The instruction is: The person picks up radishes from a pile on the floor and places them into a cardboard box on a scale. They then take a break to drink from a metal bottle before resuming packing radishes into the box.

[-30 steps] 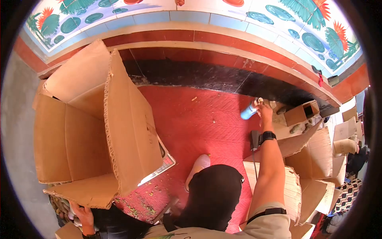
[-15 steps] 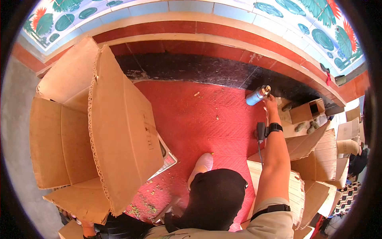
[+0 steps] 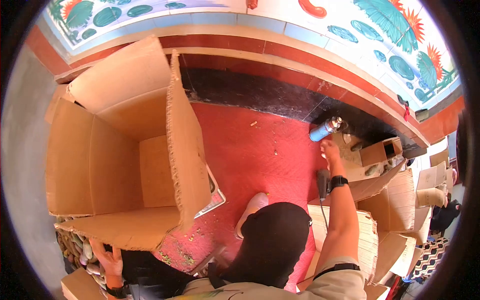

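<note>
A large open cardboard box [image 3: 115, 145] fills the left side, its inside bare. My left hand [image 3: 107, 260] is at its near lower flap, fingers closed on the edge and partly hidden by it. A blue bottle [image 3: 322, 131] with a metallic top stands on the red mat close to the wall. Just below it is my right hand [image 3: 329, 150], apart from the bottle, with fingers loosely bent and nothing visible in them. Beside the right wrist there is a dark device [image 3: 323, 184] with a cord.
Elongated, tuber-like produce [image 3: 80, 252] lies below the box at lower left. A white-edged flat object [image 3: 215, 200] shows behind the box. Several opened cartons [image 3: 390, 210] crowd the right, near a small carton [image 3: 377, 152]. The tiled wall ledge [image 3: 260, 95] runs along the back.
My right hand has let go of the bottle's top and drawn back toward me. The big box has shifted right and turned, showing more of its inside; more of my left hand shows.
</note>
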Demonstrator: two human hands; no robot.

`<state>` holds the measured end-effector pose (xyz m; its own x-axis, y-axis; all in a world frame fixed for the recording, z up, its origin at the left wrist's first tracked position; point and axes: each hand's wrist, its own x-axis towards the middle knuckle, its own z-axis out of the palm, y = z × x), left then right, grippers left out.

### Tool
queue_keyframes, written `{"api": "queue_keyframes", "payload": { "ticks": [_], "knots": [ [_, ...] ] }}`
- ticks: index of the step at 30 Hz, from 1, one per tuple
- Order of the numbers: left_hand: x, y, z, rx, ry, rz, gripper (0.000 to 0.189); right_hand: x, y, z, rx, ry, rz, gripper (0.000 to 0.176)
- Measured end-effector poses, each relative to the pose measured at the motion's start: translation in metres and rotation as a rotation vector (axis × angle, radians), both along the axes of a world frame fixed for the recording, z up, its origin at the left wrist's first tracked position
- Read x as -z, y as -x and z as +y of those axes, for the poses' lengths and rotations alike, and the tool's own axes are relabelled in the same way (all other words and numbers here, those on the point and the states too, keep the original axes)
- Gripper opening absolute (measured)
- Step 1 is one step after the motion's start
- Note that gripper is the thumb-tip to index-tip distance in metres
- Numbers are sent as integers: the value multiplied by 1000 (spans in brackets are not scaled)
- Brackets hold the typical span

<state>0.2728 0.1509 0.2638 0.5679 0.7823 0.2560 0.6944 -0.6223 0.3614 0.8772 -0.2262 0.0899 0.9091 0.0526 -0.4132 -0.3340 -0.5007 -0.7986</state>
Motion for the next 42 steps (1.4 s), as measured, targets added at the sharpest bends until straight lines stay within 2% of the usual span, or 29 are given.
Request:
{"api": "queue_keyframes", "payload": {
  "ticks": [4,7,10,13,15,18,22,24,25,27,29,31,33,34,36,38,40,42],
  "knots": [
    [-4,-8,-6,36,-66,-75,42,-6,54,11,-66,-67,-16,15],
    [-25,-20,-12,105,-82,-66,38,-22,86,22,-146,-61,10,16],
    [-29,-22,-13,129,-88,-141,36,-70,108,39,-300,-84,47,18],
    [-28,-15,-12,125,-86,-181,38,-122,121,63,-426,-184,-36,18],
    [-24,-9,-12,131,-110,-211,40,-152,130,79,-633,-178,-340,22],
    [-21,-2,-15,90,-66,-303,44,-230,172,109,-794,-172,-372,25],
    [-19,3,-10,104,-37,-451,48,-282,224,146,-773,-280,-409,28],
    [-20,3,-4,35,13,-510,54,-284,239,159,-786,-413,-477,32],
    [-26,2,-2,20,144,-576,56,-283,251,166,-780,-415,-493,32],
    [-13,-1,18,16,158,-661,57,-278,272,183,-659,-630,-306,37],
    [-18,-6,26,-26,211,-734,58,-249,274,197,-656,-662,-344,39],
    [-2,-11,46,3,277,-825,59,-221,274,208,-646,-691,-387,41],
    [3,-20,55,78,448,-968,59,-199,276,213,-630,-756,-57,43],
    [3,-23,57,90,443,-971,59,-187,276,214,-625,-762,-68,43],
    [9,-26,60,40,613,-1047,59,-171,281,214,-594,-671,-14,44],
    [14,-27,62,59,604,-1056,56,-166,281,214,-594,-694,45,45],
    [1,-28,51,65,664,-866,53,-169,284,212,-705,-682,-17,45],
    [-6,-32,44,55,652,-876,49,-168,283,216,-675,-680,-2,45]
  ]
}}
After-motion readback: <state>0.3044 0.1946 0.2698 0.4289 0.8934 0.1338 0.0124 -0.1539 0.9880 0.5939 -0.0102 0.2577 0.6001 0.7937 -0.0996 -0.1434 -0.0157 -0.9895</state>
